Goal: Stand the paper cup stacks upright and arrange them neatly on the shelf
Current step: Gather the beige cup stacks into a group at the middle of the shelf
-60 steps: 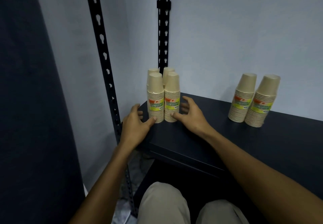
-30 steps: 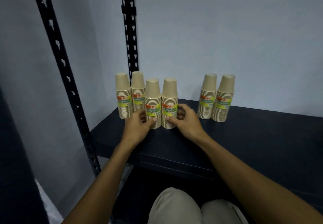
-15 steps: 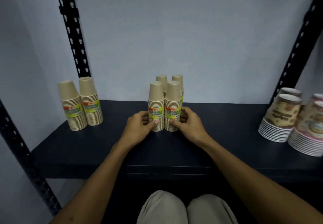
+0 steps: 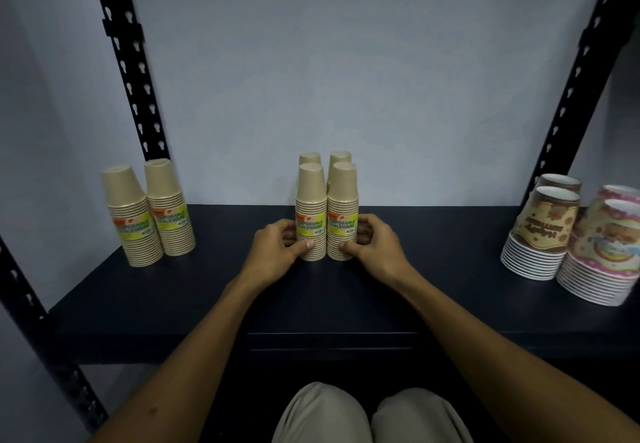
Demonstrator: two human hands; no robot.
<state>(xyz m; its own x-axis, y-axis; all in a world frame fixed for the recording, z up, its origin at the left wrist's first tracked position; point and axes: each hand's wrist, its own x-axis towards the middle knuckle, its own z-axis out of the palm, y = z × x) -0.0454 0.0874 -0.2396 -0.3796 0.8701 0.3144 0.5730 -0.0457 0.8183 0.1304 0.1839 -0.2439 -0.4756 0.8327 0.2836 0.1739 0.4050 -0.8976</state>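
Four kraft cup stacks (image 4: pixel 327 212) upright in a two-by-two block at mid-shelf, near the back wall. Cupped on either side: left hand (image 4: pixel 275 252), thumb on the front-left stack's base, fingers wrapped round its side; right hand (image 4: pixel 375 250) mirrored on the front-right stack. Best pushed low, near the rims, with even pressure from both sides, labels facing front, block kept square to the shelf (image 4: pixel 322 297) edge, then released slowly to avoid a topple. Counted: four stacks in the block; two more kraft stacks (image 4: pixel 149 214) at left, upright and touching, six in all. Four patterned cup stacks (image 4: pixel 575 238) at right. Two black uprights (image 4: pixel 133 68) in view.
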